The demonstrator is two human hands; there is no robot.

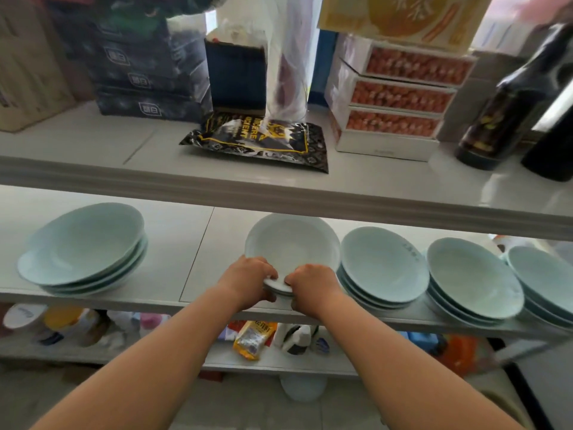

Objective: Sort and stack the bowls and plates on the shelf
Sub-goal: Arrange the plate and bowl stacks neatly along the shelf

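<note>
Now: centre bowl stack (291, 243) held at the front of the middle shelf (192, 243).
Fingers of left hand (248, 279) and right hand (313, 282) curl round its near rim; perhaps three bowls, edge blurred. Neighbouring stack (384, 265) just beside, right.

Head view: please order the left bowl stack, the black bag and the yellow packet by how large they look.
1. left bowl stack.
2. black bag, nearly the same, so these two are unsure.
3. yellow packet, clearly smallest.
</note>
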